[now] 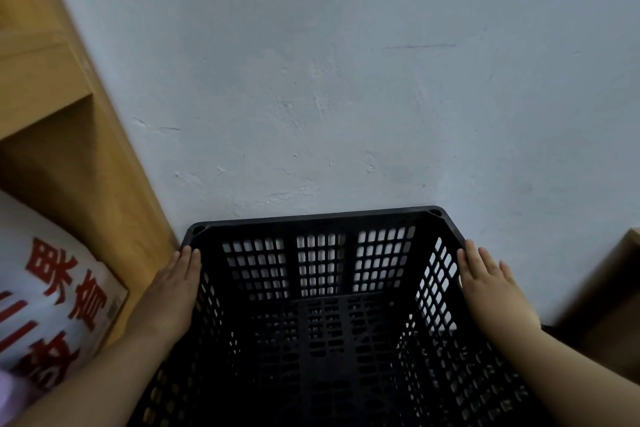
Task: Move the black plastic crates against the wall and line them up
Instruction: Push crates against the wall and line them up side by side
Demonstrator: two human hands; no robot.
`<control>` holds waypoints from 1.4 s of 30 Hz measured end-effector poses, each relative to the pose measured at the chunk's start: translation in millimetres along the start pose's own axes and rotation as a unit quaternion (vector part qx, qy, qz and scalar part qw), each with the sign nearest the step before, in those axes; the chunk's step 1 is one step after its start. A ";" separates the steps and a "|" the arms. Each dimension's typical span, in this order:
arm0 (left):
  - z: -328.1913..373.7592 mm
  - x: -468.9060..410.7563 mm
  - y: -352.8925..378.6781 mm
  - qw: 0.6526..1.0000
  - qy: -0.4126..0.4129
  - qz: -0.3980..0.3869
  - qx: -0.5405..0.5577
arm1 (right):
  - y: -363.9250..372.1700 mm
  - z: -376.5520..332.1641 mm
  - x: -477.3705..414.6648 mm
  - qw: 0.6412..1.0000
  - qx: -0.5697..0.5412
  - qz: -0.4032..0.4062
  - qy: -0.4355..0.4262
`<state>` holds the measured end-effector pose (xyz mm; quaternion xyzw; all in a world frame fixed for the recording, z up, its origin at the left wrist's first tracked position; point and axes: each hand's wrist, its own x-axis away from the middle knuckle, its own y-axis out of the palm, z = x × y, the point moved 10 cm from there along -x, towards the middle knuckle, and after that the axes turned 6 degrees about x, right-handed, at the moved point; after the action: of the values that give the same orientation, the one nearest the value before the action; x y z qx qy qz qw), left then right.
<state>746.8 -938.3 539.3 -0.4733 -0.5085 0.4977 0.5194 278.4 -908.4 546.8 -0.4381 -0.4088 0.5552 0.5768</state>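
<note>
A black plastic crate point(322, 218) with perforated walls fills the lower middle of the view, and nothing lies inside it. Its far rim sits at the grey-white wall point(346, 80). My left hand point(173, 288) lies flat on the crate's left rim, fingers straight and together, pointing at the wall. On the right rim my right hand point(485, 284) rests the same way, fingers slightly spread. Neither hand curls around the rim. The crate's near end is cut off by the bottom of the frame.
A wooden shelf unit point(69, 135) stands on the left, touching the wall beside the crate. A white sack with red characters point(52, 305) sits at its foot. A brown box-like object point(609, 305) is at the right edge.
</note>
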 end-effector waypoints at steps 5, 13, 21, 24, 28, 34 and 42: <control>1.1 -2.7 -0.9 1.000 0.002 -0.004 0.005 | -0.1 1.1 1.9 1.000 -0.021 0.008 -0.001; 1.4 -13.3 -2.3 1.000 0.010 -0.001 0.006 | -0.2 -0.8 -6.3 1.000 0.002 0.014 0.006; 1.8 -19.9 0.7 1.000 0.018 -0.005 0.005 | -3.9 -1.1 -13.6 0.999 0.016 0.030 -0.010; 2.0 -18.5 0.9 1.000 0.017 -0.002 -0.013 | -1.9 -2.0 -12.3 0.998 0.040 0.035 -0.015; 3.9 -15.1 -0.1 0.999 0.023 0.008 -0.023 | -4.3 -0.2 -9.9 0.997 0.019 0.072 -0.004; 5.2 -7.9 0.9 0.998 0.029 0.017 -0.046 | -3.0 0.6 -9.0 0.991 0.032 0.130 -0.030; 6.3 -13.1 2.0 0.998 0.038 0.001 -0.053 | 2.7 -1.8 -13.7 0.992 0.009 0.117 -0.046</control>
<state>740.7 -951.4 536.8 -0.5194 -0.5133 0.4525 0.5118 278.7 -922.2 543.9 -0.4516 -0.3754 0.6421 0.4928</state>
